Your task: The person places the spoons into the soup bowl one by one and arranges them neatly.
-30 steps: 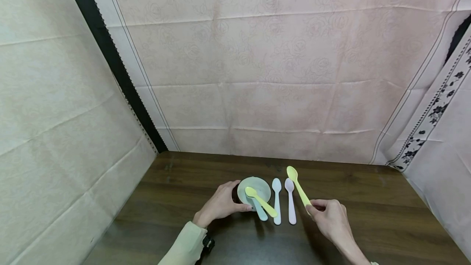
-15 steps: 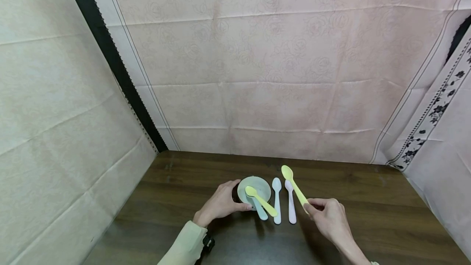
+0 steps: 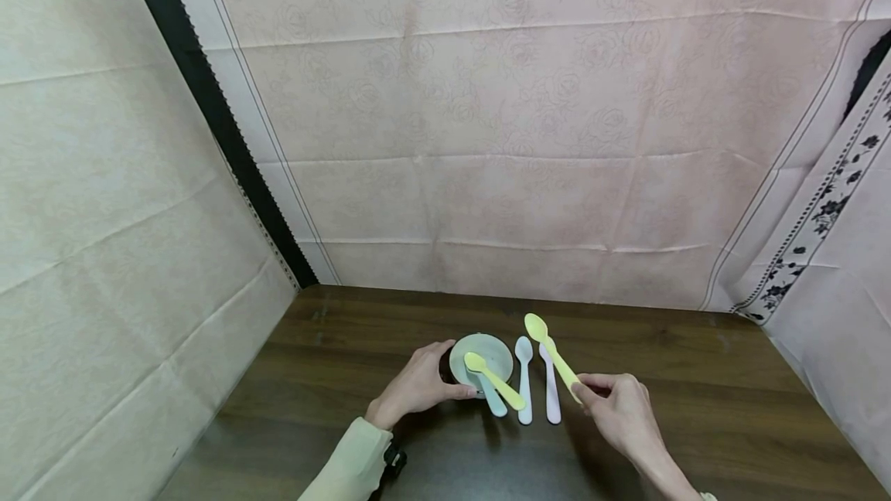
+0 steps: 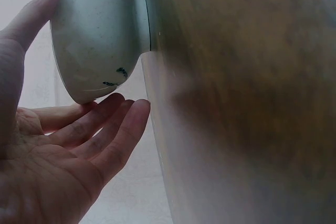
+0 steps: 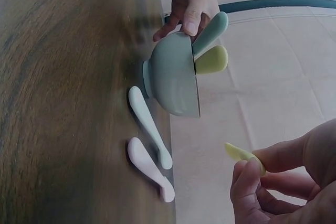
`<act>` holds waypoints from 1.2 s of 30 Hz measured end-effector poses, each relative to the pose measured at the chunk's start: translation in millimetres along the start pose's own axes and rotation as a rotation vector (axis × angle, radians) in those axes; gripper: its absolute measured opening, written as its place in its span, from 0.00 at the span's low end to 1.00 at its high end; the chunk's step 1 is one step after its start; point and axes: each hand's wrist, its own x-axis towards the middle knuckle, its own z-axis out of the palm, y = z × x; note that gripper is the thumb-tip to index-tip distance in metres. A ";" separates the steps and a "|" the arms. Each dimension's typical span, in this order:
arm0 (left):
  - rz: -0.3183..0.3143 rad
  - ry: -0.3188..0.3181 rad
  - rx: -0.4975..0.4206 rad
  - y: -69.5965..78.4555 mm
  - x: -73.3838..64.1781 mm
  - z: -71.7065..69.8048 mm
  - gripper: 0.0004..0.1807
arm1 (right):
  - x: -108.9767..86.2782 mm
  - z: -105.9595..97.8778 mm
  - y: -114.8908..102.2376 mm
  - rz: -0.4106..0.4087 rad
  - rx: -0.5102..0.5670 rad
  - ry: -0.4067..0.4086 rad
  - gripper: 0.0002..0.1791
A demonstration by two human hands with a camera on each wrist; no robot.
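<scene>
My left hand point(image 3: 425, 381) holds a pale green bowl point(image 3: 496, 352) by its side, thumb near the rim and fingers around the far side. Inside the bowl lean a yellow spoon point(image 3: 504, 391) and a blue-green spoon point(image 5: 211, 32), their handles sticking out over the rim. My right hand point(image 3: 619, 412) pinches the handle end of another yellow spoon point(image 3: 559, 362) between thumb and fingers. That spoon is raised above the table, its bowl end pointing away and to the left, and it partly covers a pale pink spoon point(image 3: 552, 397). A pale blue spoon point(image 3: 524, 385) lies beside the pink one.
The dark wooden table point(image 3: 334, 362) carries everything. A pale patterned cloth point(image 3: 515, 176) hangs behind its back edge, and further cloths hang at the left point(image 3: 125, 253) and right point(image 3: 835, 331). A dark band point(image 3: 216, 122) runs down between the left and back cloths.
My right hand has shifted slightly left with the yellow spoon, whose bowl end has moved left over the head of the pink spoon. My left hand and the bowl have stayed still.
</scene>
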 end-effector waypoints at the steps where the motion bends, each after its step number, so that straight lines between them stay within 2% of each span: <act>1: -0.002 -0.001 0.001 0.0 -0.1 0.0 0.55 | 0.1 0.1 -0.3 0.003 0.002 -0.002 0.13; 19: 0.013 0.002 -0.007 -2.0 -0.3 0.4 0.52 | 2.2 4.8 -4.6 0.004 0.031 -0.038 0.12; 36: -0.010 -0.003 -0.005 -0.9 -0.5 -0.1 0.53 | 6.7 12.4 -9.6 -0.012 0.048 -0.060 0.10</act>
